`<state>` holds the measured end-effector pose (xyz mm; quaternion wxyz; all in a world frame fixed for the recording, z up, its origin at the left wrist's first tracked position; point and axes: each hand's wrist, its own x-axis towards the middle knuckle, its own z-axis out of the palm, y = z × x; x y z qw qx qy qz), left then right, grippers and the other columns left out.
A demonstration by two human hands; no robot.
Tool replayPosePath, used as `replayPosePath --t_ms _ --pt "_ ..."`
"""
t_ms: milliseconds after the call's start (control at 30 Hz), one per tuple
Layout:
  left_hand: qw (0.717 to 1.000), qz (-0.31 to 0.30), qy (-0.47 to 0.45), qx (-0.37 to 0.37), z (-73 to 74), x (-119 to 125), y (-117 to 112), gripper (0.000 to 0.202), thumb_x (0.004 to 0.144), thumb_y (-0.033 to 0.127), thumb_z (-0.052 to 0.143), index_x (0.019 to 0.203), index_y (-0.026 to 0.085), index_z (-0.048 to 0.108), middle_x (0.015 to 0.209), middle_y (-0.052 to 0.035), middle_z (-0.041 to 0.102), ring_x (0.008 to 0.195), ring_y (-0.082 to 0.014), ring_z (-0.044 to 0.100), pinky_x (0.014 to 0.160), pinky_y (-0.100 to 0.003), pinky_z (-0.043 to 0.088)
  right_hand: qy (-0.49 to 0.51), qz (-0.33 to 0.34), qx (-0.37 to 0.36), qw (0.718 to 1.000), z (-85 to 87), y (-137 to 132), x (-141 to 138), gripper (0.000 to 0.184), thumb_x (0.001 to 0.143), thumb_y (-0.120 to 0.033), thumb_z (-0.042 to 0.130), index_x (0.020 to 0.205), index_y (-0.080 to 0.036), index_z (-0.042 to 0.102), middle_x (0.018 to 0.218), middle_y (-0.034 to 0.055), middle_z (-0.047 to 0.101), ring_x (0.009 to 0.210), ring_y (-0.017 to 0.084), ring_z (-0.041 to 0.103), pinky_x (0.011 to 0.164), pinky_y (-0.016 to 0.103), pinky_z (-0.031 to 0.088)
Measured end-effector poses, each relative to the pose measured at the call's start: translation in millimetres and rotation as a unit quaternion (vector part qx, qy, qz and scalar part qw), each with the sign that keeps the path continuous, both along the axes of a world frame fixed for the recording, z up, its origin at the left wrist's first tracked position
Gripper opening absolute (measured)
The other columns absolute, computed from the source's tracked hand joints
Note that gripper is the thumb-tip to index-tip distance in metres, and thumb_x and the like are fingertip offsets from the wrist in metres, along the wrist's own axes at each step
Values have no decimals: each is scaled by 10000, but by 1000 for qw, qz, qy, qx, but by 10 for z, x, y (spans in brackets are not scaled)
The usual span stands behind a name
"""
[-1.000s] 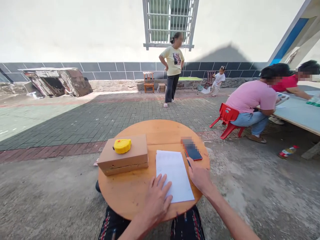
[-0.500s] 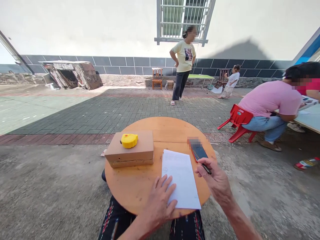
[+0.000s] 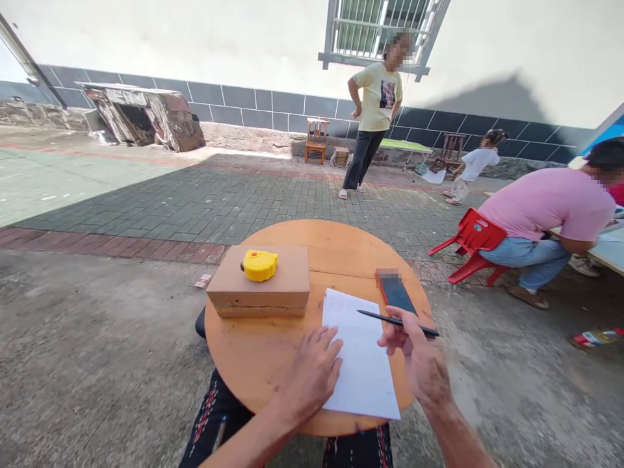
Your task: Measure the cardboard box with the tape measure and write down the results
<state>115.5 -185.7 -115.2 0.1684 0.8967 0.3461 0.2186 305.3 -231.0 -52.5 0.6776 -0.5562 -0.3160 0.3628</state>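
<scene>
My left hand (image 3: 319,367) lies flat over the left edge of a sheaf of white paper (image 3: 363,377), its fingers stretched out. In my right hand (image 3: 419,357) a black pen (image 3: 380,316) is held between thumb and fingers, above the paper's right side. The pen tilts, its thin tip pointing left over the sheet. Just beyond my right hand lies a dark phone with a red edge (image 3: 397,292). A brown cardboard box (image 3: 258,302) sits at the table's left, with a yellow tape measure (image 3: 260,266) on top.
Everything stands on a round wooden table (image 3: 336,242) over my knees. A person in a yellow shirt (image 3: 375,97) stands beyond it, near a child (image 3: 475,166). At the right, a person in pink (image 3: 546,201) sits on a red chair (image 3: 472,240); a bottle (image 3: 597,338) lies on the ground.
The pen has swung round in my right hand, its tip now pointing left over the paper. My left hand's fingers have drawn closer together. The view has tilted, and the child has turned.
</scene>
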Motion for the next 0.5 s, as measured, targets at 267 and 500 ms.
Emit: replayPosePath --t_ms 267,500 --pt "1000 17 -5 -15 -96 36 42 195 884 149 479 1026 218 593 1250 -58 582 1105 -251 493 949 -439 429 -85 6 -23 996 -209 320 -226 251 795 -409 713 792 -196 580 524 -33 621 448 115 551 457 222 450" --pt "998 40 3 -38 -62 33 40 224 887 171 473 1079 205 583 1306 -64 547 1130 -266 472 981 -450 410 -109 35 -45 992 -511 580 -331 314 842 -487 617 905 -180 637 675 -4 637 545 143 636 450 226 473"
